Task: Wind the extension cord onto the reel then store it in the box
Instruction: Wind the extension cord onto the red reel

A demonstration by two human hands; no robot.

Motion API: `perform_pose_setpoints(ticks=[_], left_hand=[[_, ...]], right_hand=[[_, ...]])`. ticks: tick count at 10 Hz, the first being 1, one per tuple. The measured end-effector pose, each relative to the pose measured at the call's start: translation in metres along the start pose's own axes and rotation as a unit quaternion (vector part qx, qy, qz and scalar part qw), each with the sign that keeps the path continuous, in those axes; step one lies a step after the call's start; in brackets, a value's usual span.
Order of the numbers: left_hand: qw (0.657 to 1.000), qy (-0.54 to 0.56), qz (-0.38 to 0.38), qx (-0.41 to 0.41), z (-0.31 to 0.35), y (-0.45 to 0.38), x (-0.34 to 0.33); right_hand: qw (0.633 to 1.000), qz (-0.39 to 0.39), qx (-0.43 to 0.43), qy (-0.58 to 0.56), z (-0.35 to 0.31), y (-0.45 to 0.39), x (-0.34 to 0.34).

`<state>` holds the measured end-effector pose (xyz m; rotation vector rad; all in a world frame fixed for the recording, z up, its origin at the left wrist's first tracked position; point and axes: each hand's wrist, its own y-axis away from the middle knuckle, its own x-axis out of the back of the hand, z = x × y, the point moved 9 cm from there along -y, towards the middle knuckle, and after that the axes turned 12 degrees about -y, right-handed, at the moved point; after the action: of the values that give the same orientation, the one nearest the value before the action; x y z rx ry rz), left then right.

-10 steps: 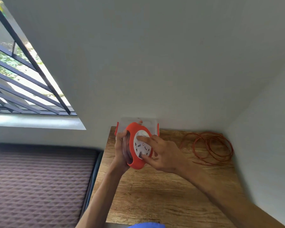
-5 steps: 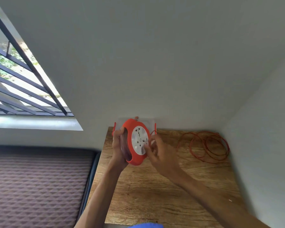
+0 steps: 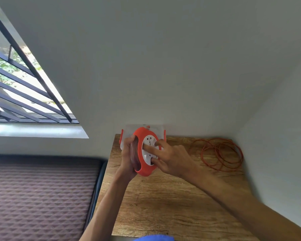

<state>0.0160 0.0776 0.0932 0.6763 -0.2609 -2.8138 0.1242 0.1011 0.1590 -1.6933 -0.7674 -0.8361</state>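
Note:
An orange cord reel (image 3: 141,164) with a white socket face is held upright above the wooden table (image 3: 163,202). My left hand (image 3: 128,153) grips its left side, where some wound cord shows. My right hand (image 3: 172,158) presses fingers into the white face. Loose orange cord (image 3: 221,153) lies in coils at the table's back right, near the wall. A clear plastic box (image 3: 127,130) with orange clips stands behind the reel against the back wall, mostly hidden by it.
The table fits into a corner, with white walls behind and to the right. A brown quilted mattress (image 3: 40,197) lies to the left, lower than the table. A barred window (image 3: 21,84) is at the upper left.
My right hand's fingers shifted around on the white face, as the disc turned. The reel stays in my left hand at about the same place.

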Motion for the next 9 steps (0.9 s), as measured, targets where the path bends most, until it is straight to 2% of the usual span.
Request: perform_pose_setpoints(ticks=[1,2,3,4,5,6,8,9], left_hand=[[0.999,-0.034,0.013,-0.014,0.006,0.002,0.006],[0.996,-0.089,0.003,-0.031,0.004,0.001,0.002],[0.993,-0.104,0.010,-0.053,0.008,0.002,-0.002],[0.996,-0.068,-0.004,-0.054,0.016,0.011,-0.008],[0.996,-0.065,0.007,-0.053,0.014,0.011,-0.006],[0.998,-0.059,0.021,-0.026,0.007,0.008,-0.001],[0.999,0.008,0.045,-0.004,-0.001,0.001,0.009],[0.999,0.019,0.040,0.003,-0.001,0.000,0.010]], right_hand=[[0.996,0.042,-0.066,-0.039,0.007,0.002,-0.001],[0.852,0.074,-0.400,-0.329,0.036,0.017,-0.025],[0.435,0.082,-0.680,-0.585,0.040,0.075,-0.087],[0.595,0.096,-0.590,-0.538,0.059,0.057,-0.059],[0.869,0.101,-0.368,-0.316,0.050,0.019,-0.013],[0.970,0.003,-0.175,-0.166,0.023,-0.002,-0.001],[0.992,-0.060,-0.070,-0.088,0.012,-0.001,0.003],[0.990,-0.092,-0.062,-0.086,0.010,-0.003,0.003]])
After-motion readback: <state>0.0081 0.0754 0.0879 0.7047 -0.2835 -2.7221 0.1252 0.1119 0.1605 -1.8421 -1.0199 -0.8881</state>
